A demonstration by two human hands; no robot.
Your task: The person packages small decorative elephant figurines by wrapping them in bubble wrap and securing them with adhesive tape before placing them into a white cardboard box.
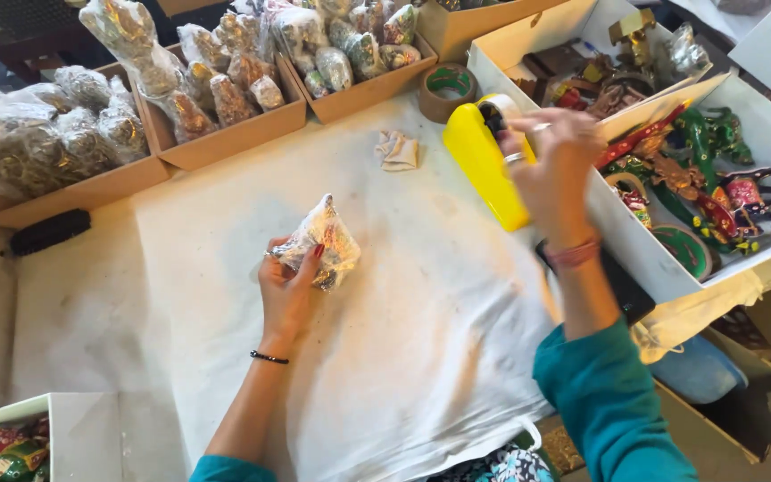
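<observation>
Hands: left (289,286) grips wrapped bundle (321,253), right (551,170) half-hides yellow tape dispenser (484,161).

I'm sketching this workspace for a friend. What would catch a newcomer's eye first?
The bright yellow tape dispenser right of centre, with the right hand at its top, stands out on the white cloth. The left hand holds a plastic-wrapped bundle mid-table. Painted figurines fill white boxes on the right.

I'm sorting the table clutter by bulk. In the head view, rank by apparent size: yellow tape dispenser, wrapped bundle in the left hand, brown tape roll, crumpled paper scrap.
1. Yellow tape dispenser
2. Wrapped bundle
3. Tape roll
4. Paper scrap
The last two look close; unsure.
</observation>
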